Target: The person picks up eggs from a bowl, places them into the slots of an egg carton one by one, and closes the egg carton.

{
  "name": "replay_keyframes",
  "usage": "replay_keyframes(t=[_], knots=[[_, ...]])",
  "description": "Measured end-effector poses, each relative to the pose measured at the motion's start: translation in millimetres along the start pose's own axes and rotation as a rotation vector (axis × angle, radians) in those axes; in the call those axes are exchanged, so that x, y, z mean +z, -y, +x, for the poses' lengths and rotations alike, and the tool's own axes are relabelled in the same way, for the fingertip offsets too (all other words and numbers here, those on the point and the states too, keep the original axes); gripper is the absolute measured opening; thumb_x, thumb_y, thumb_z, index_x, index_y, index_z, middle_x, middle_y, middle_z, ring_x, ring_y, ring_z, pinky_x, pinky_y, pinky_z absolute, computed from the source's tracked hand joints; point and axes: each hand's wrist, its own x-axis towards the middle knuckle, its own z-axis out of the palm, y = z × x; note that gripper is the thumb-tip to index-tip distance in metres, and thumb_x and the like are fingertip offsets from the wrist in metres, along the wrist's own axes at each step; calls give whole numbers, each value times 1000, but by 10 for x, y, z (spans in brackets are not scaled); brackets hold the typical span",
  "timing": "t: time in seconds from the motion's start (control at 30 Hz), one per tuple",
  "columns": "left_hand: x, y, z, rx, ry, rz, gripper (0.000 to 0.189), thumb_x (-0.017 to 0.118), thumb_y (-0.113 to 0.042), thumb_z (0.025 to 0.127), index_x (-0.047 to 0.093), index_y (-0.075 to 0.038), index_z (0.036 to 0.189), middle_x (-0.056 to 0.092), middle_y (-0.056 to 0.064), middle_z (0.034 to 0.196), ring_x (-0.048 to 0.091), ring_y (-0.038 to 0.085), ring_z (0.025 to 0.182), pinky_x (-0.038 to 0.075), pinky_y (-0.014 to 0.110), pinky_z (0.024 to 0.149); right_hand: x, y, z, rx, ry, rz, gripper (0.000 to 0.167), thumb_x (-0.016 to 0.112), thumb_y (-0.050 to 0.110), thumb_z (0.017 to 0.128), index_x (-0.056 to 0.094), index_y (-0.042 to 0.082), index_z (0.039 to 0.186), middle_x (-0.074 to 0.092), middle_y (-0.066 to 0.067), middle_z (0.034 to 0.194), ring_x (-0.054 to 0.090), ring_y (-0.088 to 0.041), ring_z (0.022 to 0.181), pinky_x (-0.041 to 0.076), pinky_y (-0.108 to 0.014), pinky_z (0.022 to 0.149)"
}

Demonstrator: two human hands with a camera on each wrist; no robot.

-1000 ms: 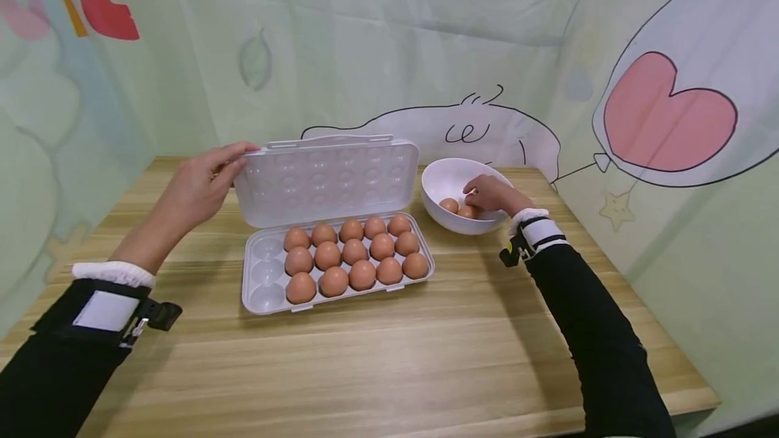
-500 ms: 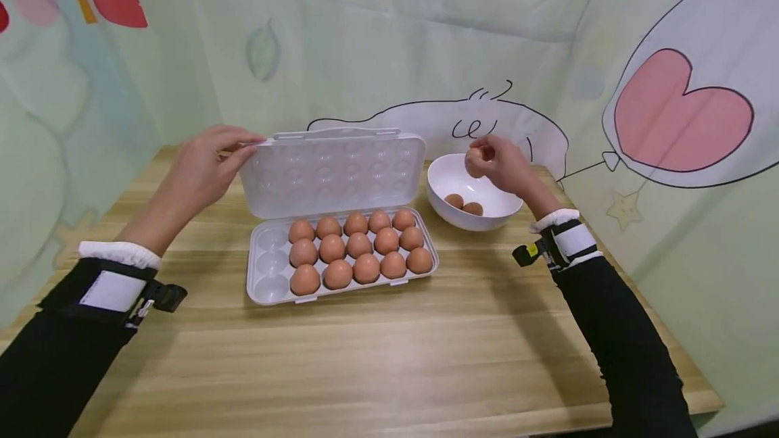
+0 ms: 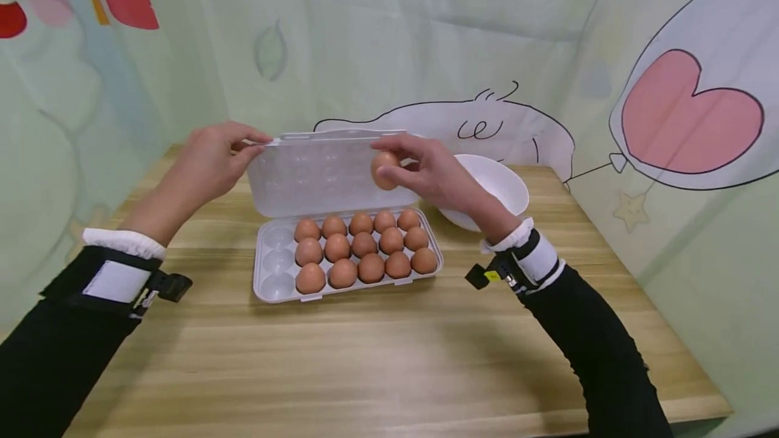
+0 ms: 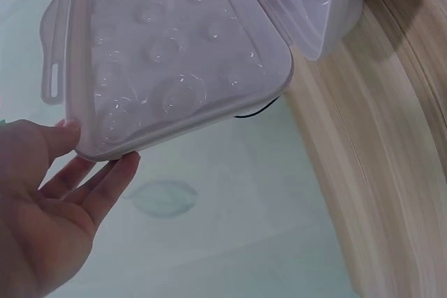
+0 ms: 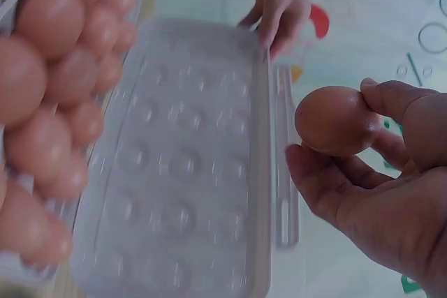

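My left hand [image 3: 213,157] pinches the upper left corner of the egg carton's raised lid [image 4: 167,54], thumb on one face and fingers on the other. Between the thumb and fingers of my right hand [image 3: 435,174] is a brown egg [image 5: 337,121], held up in front of the lid's right part. Below it lies the carton's base [image 3: 276,235], with brown eggs [image 3: 363,245] in three rows. The leftmost column of cups [image 3: 278,261] holds no eggs. Partly behind my right hand stands a white bowl [image 3: 502,184]; its inside is mostly hidden.
A wooden table [image 3: 365,357] carries the carton and bowl. A pale printed cloth [image 3: 341,39] hangs behind the table and along its sides, close to the lid and bowl.
My right hand has lifted an egg out of the bowl and carried it left, over to the carton. Two eggs showed in the bowl half a second ago. My left hand stays on the lid.
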Motion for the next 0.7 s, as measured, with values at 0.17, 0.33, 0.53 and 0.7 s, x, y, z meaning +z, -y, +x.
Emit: replay_keyframes(t=[0.17,0.33,0.53,0.7], knots=[[-2,-57,6,-32,33,41,24,63,-7,104,72,0,125,68,25,124,68,41,101,54,54,76,337,175,204,-77,91,60,33,72,7,98,68,-2,129,69,-11,116,65,-18,97,55,-31,89],[63,-164,111,-27,59,30,26,63,-10,104,72,-1,126,69,23,125,68,41,104,53,52,78,541,217,314,-61,146,79,31,77,9,95,69,-3,123,70,-8,110,66,-15,98,54,-29,91],[167,-252,265,25,48,11,24,63,-8,103,74,-2,124,70,21,124,71,38,102,53,50,77,716,131,420,-46,201,79,26,79,11,93,69,2,116,69,-3,100,64,-13,92,52,-26,87],[206,-251,265,6,68,-24,24,62,-6,103,74,-1,123,69,22,125,71,40,102,53,48,75,917,51,499,1,259,33,27,79,13,93,70,4,116,70,1,98,62,-9,89,49,-20,85]])
